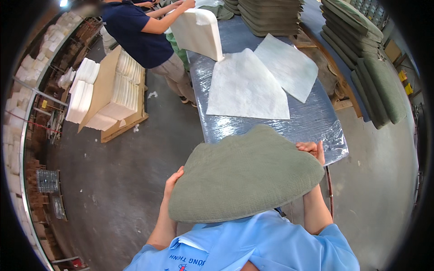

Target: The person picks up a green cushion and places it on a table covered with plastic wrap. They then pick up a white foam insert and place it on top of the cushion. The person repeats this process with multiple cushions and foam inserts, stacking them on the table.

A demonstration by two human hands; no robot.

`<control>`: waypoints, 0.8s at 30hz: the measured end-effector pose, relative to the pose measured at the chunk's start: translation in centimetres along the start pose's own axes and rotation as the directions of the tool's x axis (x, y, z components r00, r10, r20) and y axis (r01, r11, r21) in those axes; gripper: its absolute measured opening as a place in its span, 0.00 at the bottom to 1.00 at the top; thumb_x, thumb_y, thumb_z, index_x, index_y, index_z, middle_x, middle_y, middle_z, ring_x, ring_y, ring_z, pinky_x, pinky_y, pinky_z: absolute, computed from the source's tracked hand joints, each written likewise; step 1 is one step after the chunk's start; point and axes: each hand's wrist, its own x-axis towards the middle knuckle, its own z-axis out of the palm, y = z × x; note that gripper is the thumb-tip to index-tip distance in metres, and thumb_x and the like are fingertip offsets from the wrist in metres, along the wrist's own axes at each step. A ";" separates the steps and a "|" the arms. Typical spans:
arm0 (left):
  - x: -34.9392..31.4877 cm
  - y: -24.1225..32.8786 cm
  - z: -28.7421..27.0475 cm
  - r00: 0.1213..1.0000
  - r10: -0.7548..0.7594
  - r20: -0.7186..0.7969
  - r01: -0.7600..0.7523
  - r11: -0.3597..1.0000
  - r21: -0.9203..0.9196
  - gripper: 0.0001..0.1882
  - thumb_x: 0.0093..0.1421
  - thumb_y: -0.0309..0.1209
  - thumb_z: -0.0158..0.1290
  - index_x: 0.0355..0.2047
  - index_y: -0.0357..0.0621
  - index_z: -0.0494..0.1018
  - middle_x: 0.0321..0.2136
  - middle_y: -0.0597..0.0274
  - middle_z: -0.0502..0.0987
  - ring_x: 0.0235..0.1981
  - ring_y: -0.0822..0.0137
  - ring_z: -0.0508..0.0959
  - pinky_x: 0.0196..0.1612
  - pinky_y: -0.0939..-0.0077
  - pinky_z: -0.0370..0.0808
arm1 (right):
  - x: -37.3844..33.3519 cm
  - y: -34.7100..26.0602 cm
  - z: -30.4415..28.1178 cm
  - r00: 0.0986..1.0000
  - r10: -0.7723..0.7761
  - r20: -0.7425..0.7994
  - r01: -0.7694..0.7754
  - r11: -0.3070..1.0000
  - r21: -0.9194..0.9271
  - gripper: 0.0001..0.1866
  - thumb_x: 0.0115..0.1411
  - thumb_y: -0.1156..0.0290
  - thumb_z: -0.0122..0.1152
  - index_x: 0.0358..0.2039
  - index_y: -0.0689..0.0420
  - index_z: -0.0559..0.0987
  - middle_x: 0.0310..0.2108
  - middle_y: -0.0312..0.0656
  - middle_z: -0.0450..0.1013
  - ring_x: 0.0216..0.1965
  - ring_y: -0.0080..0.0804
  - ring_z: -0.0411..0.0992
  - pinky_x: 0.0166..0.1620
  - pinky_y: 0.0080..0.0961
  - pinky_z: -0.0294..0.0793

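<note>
A grey-green fabric-covered cushion (246, 178) is held up close in front of my chest, its lower edge just above my blue shirt. At its left edge, my left hand (172, 180) grips the side, with most of the fingers hidden beneath. My right hand (313, 150) holds the upper right edge, fingers bent and thumb showing. Beyond the cushion, two pale sheets of padding, a nearer one (247, 88) and a farther one (289, 67), lie partly overlapped on a plastic-covered table (312, 128).
Across the table's far left, a person (135, 34) in a dark shirt handles a white foam cushion (199, 34). Green cushions stand in a stack (271, 18) at the back and another (352, 31) on the right. A pallet of white pads (120, 90) sits on the floor at left.
</note>
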 end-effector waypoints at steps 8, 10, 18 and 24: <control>2.0 -2.5 3.3 0.984 -0.103 -0.148 0.088 0.990 -0.106 0.20 0.68 0.39 0.52 0.55 0.39 0.75 0.50 0.53 0.80 0.49 0.61 0.80 0.54 0.61 0.77 | -1.2 0.8 -7.1 0.962 0.068 -0.266 -0.069 0.998 0.004 0.32 0.75 0.48 0.42 0.23 0.59 0.78 0.30 0.50 0.80 0.36 0.41 0.77 0.51 0.39 0.75; 2.0 -1.7 4.8 0.980 0.035 -0.194 -0.050 0.996 -0.076 0.21 0.70 0.41 0.50 0.54 0.38 0.76 0.52 0.51 0.80 0.52 0.61 0.79 0.58 0.60 0.74 | -0.4 0.3 -6.5 0.931 0.125 -0.343 -0.102 0.991 0.086 0.33 0.76 0.45 0.41 0.27 0.60 0.80 0.32 0.49 0.80 0.36 0.40 0.77 0.49 0.38 0.76; 4.0 -1.4 6.9 0.735 0.676 -0.051 -0.629 0.707 0.323 0.31 0.76 0.47 0.34 0.45 0.32 0.80 0.52 0.45 0.81 0.57 0.58 0.76 0.64 0.61 0.68 | 1.3 -2.3 0.8 0.946 -0.293 0.137 0.319 0.785 -0.531 0.43 0.77 0.39 0.29 0.43 0.68 0.82 0.42 0.50 0.81 0.45 0.37 0.78 0.54 0.32 0.73; 5.5 -1.6 6.5 0.772 0.634 -0.045 -0.603 0.754 0.262 0.31 0.74 0.46 0.34 0.43 0.31 0.80 0.44 0.45 0.83 0.48 0.58 0.81 0.57 0.62 0.73 | 2.7 -1.3 -1.2 0.971 -0.200 0.132 0.239 0.846 -0.477 0.42 0.76 0.41 0.30 0.39 0.67 0.84 0.39 0.48 0.82 0.42 0.34 0.78 0.52 0.30 0.73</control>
